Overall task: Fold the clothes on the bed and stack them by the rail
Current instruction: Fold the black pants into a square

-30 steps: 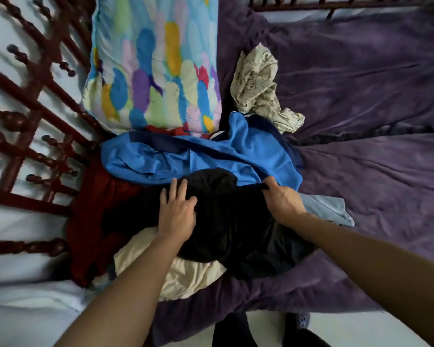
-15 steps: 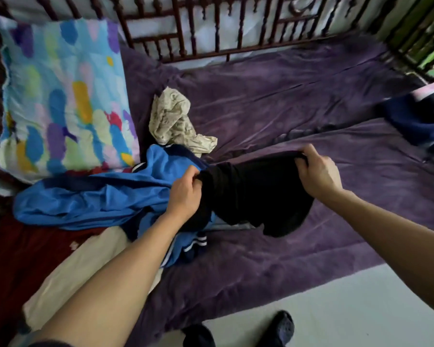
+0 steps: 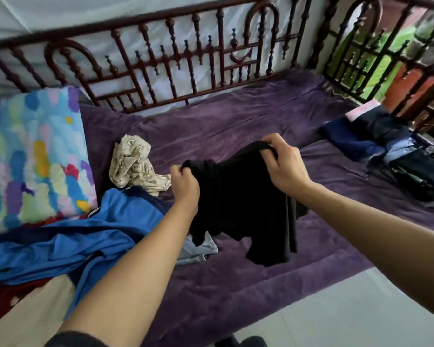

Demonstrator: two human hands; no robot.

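holding a black top up over the purple bed, our left hand and right hand each clenched on its bunched upper edge. can't tell sleeves from hem, it's one dark blob. the folded stack by the rail is blurry, cut off on the right.

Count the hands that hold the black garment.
2. The left hand grips the black garment at its top left corner; the right hand grips its top right edge. No other hand is in view.
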